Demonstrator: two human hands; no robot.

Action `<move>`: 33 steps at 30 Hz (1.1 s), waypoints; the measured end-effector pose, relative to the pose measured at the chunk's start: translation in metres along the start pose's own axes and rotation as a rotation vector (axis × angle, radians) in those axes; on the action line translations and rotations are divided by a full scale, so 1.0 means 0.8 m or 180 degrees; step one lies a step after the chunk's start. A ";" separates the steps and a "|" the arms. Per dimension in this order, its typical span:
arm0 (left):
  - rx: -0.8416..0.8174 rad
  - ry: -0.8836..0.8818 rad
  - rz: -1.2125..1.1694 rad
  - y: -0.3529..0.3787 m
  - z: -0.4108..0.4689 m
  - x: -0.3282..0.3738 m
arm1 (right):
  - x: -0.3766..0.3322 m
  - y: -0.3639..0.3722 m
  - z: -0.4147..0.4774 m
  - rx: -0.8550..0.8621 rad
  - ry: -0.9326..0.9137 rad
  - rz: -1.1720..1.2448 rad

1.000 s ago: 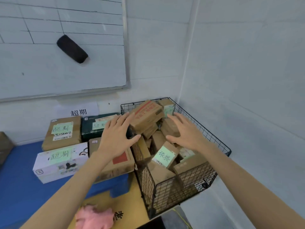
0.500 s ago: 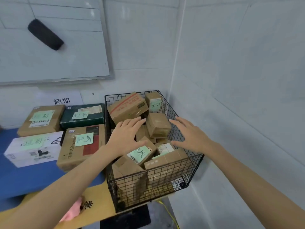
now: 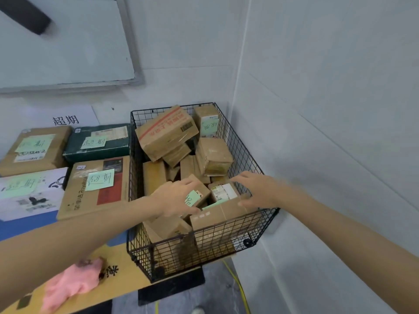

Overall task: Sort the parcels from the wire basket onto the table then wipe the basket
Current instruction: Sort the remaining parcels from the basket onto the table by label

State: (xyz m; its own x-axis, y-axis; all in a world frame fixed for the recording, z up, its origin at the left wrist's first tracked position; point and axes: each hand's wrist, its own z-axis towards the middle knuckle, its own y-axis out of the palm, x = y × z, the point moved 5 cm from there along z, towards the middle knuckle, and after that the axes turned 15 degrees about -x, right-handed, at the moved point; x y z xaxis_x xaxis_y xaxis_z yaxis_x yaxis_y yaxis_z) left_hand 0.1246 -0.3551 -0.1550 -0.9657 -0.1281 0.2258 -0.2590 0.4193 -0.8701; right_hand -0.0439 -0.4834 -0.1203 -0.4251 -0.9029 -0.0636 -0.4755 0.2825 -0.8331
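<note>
Two bare hands are over one wire basket (image 3: 237, 146), heaped with parcels, at the table's (image 3: 122, 284) right end in the wall corner. Left hand (image 3: 179, 198) lies on the small parcel (image 3: 196, 197) with a green note, fingers bent over its top; whether it grips or only touches cannot be told. Right hand (image 3: 256, 189), blurred, fingers spread, holds nothing and touches the long parcel (image 3: 217, 219), which lies along the near wall. Small parcel sits directly under the left hand, the nearer one. Lower parcels are hidden; the note is half covered.

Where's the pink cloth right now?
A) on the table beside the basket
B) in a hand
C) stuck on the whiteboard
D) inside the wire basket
A: the pink cloth lies loose on the table, left of the wire basket.
</note>
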 end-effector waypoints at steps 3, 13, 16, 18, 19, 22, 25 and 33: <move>-0.0294 0.0065 -0.0145 0.017 0.014 -0.002 | 0.001 0.013 0.017 -0.0284 0.0084 -0.0336; -0.0860 -0.0017 -0.0779 0.056 0.043 -0.020 | 0.013 0.035 0.044 -0.0652 0.0180 -0.0374; -0.0974 -0.0019 -0.0840 0.067 0.049 -0.019 | 0.017 0.038 0.049 -0.0683 0.0240 -0.0323; -0.1037 -0.0026 -0.0927 0.073 0.055 -0.016 | 0.019 0.040 0.053 -0.0704 0.0231 -0.0161; -0.1073 -0.0022 -0.0990 0.075 0.056 -0.015 | 0.020 0.040 0.054 -0.0712 0.0228 -0.0070; -0.1100 0.0002 -0.1184 0.078 0.061 -0.012 | 0.023 0.041 0.057 -0.0716 0.0225 0.0205; -0.1122 -0.0026 -0.1351 0.078 0.061 -0.012 | 0.022 0.043 0.061 -0.0739 0.0201 0.0445; -0.1077 -0.0186 -0.1685 0.080 0.059 -0.013 | 0.020 0.045 0.066 -0.0796 0.0276 0.0702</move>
State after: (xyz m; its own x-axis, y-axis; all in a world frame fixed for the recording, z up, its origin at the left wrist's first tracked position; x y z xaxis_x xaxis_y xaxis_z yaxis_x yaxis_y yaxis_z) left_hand 0.1192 -0.3693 -0.2337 -0.7051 -0.4410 0.5553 -0.7019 0.5454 -0.4581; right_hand -0.0275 -0.5050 -0.1803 -0.5974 -0.7834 -0.1714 -0.5345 0.5483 -0.6432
